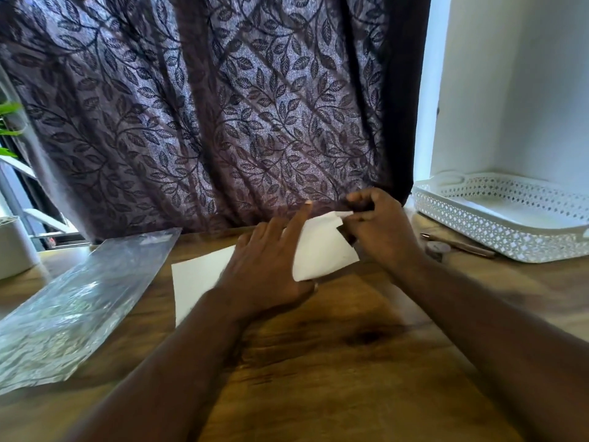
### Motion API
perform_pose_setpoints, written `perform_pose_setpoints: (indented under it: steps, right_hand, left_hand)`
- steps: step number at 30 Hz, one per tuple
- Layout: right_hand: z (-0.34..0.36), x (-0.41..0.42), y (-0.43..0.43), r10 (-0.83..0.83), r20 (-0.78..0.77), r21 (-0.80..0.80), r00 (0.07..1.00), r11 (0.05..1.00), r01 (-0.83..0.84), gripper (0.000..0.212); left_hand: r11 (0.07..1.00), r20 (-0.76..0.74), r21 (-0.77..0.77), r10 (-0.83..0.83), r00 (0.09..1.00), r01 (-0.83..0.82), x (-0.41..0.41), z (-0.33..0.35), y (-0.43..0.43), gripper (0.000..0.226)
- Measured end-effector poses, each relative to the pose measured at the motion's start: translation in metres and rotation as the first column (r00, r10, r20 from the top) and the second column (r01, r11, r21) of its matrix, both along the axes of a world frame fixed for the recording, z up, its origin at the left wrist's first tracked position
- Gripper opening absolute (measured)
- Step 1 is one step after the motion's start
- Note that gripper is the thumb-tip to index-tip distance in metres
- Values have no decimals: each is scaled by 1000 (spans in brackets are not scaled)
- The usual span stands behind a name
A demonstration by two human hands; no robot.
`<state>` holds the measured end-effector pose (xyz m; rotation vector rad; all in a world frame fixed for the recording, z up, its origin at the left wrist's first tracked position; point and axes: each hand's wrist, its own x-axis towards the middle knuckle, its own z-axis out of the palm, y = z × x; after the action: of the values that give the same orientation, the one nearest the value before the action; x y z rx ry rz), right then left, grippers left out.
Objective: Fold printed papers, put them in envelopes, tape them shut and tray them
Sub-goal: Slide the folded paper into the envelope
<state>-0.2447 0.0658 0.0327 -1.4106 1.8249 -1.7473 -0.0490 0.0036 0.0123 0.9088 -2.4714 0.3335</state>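
While the left hand (pixel 264 266) pressed flat on the white paper (pixel 322 253) mid-table (pixel 318 346), the right hand (pixel 379 228) held a pinching grip on its far corner; uneven pull there could skew the crease.

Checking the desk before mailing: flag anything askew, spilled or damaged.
Nothing stands out. The white paper lies flat under the left hand, the right hand pinches its far corner, and the tray sits upright.
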Motion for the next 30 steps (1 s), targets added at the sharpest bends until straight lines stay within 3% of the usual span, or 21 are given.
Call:
perform_pose_setpoints:
  steps: [6, 9, 13, 20, 23, 30]
  right_hand:
    - [19, 7, 17, 139, 289, -92, 947, 989, -117, 28]
    - [13, 11, 14, 195, 241, -4, 951, 980, -200, 16]
    - [2, 16, 8, 246, 95, 149, 964, 954, -259, 36]
    - [1, 7, 7, 130, -56, 155, 990, 981, -120, 25]
    - [0, 10, 7, 223, 24, 227, 974, 948, -223, 33]
    - [2, 13, 6, 370, 206, 186, 906, 894, -408, 38]
  left_hand:
    - [996, -2, 38, 78, 997, -78, 9, 2, -9, 127]
    - [996, 6, -11, 86, 996, -86, 8, 2, -7, 125]
    - [995, 28, -74, 69, 997, -67, 3, -2, -4, 121]
    - [991, 10, -110, 73, 997, -72, 2, -3, -5, 117]
    - [989, 42, -135, 65, 997, -59, 0, -5, -4, 117]
    - [996, 43, -75, 51, 998, -48, 0, -7, -5, 116]
